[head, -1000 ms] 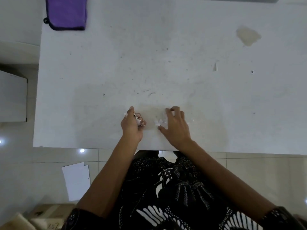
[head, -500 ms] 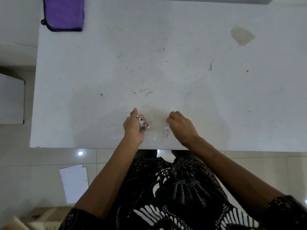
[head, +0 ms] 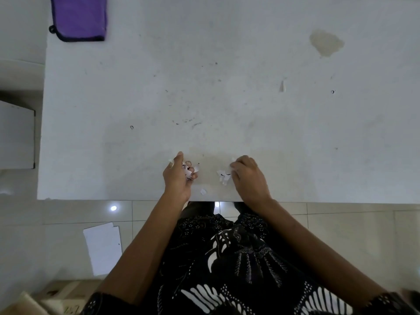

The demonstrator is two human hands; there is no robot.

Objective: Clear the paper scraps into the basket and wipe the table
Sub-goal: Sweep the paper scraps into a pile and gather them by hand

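Near the tabletop [head: 227, 98] edge, our left hand [head: 176, 178] curls its grip around paper scraps [head: 187, 171] — our right hand [head: 248, 176] pinches another scrap cluster [head: 223, 176]. A loose scrap [head: 203, 191] lies between them; farther off, a purple cloth [head: 79, 17].

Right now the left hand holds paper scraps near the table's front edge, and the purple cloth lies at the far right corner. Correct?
Not quite. The head view shows the purple cloth at the far left corner, not the right. The rest holds: the left hand holds paper scraps near the front edge of the table.
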